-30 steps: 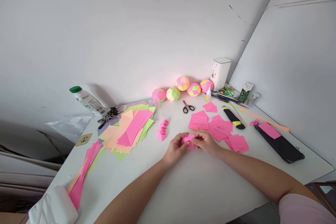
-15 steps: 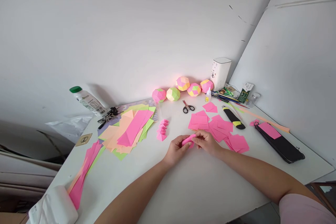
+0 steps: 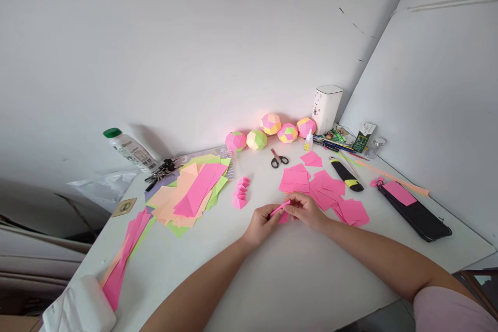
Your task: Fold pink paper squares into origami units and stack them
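Note:
Both my hands meet over the middle of the white table (image 3: 295, 280) and pinch one small pink paper square (image 3: 281, 211), folded to a narrow shape. My left hand (image 3: 262, 224) grips its left end with fingers closed. My right hand (image 3: 306, 210) grips its right end, fingers closed too. A stack of folded pink paper units (image 3: 240, 192) lies just to the left of my hands. Several loose pink squares (image 3: 324, 192) are spread just beyond and right of my right hand.
Sheets of pink, peach and green paper (image 3: 192, 192) lie at the left, pink strips (image 3: 124, 254) at the front left. Paper balls (image 3: 271, 123), scissors (image 3: 279, 158), a glue bottle (image 3: 308, 140), a utility knife (image 3: 346, 174), a black case (image 3: 416, 212), keys (image 3: 160, 170) and a bottle (image 3: 128, 148) ring the table.
The pink paper between my fingers has gone from a flat, wider shape to a thin folded edge. My hands stayed in place, working the fold closer together.

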Demonstrator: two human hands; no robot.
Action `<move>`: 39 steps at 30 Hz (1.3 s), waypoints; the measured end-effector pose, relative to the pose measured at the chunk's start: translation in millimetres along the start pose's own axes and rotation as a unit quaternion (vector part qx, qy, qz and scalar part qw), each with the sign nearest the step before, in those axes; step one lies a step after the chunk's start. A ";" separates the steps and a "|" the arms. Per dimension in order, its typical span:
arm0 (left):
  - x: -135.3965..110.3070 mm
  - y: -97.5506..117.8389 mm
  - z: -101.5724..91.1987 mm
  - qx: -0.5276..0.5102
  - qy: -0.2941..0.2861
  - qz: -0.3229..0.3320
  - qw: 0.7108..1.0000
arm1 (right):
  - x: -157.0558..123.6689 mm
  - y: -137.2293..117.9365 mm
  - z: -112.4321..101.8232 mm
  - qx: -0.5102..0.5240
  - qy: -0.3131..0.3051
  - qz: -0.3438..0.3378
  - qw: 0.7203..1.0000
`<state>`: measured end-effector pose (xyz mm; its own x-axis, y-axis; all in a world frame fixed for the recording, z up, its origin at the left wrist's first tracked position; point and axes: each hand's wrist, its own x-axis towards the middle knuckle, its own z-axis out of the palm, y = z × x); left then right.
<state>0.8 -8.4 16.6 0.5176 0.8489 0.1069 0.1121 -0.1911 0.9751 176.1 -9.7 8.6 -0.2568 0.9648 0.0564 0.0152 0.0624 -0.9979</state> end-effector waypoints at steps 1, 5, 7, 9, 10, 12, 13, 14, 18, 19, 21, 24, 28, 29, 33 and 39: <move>-0.1 0.0 -0.1 -0.003 0.000 -0.001 1.000 | 0.1 -0.3 -0.1 0.000 -0.001 0.000 1.000; 0.0 1.0 0.1 -0.024 0.000 0.005 1.000 | 0.7 -0.7 -0.3 0.007 -0.001 0.002 1.000; 0.2 1.9 0.2 -0.028 -0.010 0.011 0.999 | 1.3 0.2 -0.5 0.002 0.001 0.003 1.000; 0.5 2.0 0.1 -0.026 -0.010 0.015 0.999 | 1.8 1.3 -0.8 -0.002 0.003 0.002 1.000; 0.5 1.7 -0.1 -0.024 -0.009 0.016 1.000 | 2.0 1.8 -0.9 -0.001 0.002 0.001 1.000; 0.3 0.5 -0.4 -0.022 -0.007 0.016 1.000 | 2.2 2.0 -1.2 0.002 0.000 0.001 1.000; 0.1 -0.3 -0.6 -0.021 -0.007 0.016 1.000 | 2.3 1.7 -1.3 0.004 0.000 0.001 1.000; -0.1 -1.0 -0.8 -0.021 -0.007 0.015 1.000 | 2.2 1.4 -1.3 0.005 0.000 0.003 1.000; -0.6 -3.1 -1.0 -0.026 -0.009 0.015 1.000 | 2.2 0.3 -1.5 0.008 0.007 0.016 1.000; -0.7 -3.5 -1.0 -0.027 -0.010 0.016 0.999 | 2.4 0.5 -1.5 0.009 0.009 0.018 1.000; -0.7 -3.8 -1.1 -0.028 -0.010 0.016 0.999 | 2.8 1.4 -1.7 0.009 0.011 0.020 1.000; -0.6 -2.6 -1.3 -0.029 -0.011 0.018 0.999 | 3.1 2.7 -1.7 0.008 0.012 0.014 1.000; -0.6 3.3 -1.8 -0.021 -0.023 0.011 0.999 | 2.6 1.6 -1.6 -0.009 0.009 0.007 1.000; -0.6 5.1 -2.0 -0.019 -0.025 0.008 0.999 | 2.4 0.9 -1.6 -0.014 0.009 0.006 1.000; -0.4 10.0 -2.4 -0.018 -0.032 0.003 0.999 | 1.7 -2.0 -1.4 -0.021 0.009 0.000 1.000; -0.3 10.2 -2.9 -0.024 -0.031 0.002 0.999 | 0.9 -4.0 -0.5 -0.009 0.015 0.000 1.000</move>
<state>-0.7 -9.2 27.1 0.5695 0.8158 0.1002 0.0705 -0.1700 0.9829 176.3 -8.9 12.7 -0.2284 0.9719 0.0569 0.0323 0.0659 -0.9973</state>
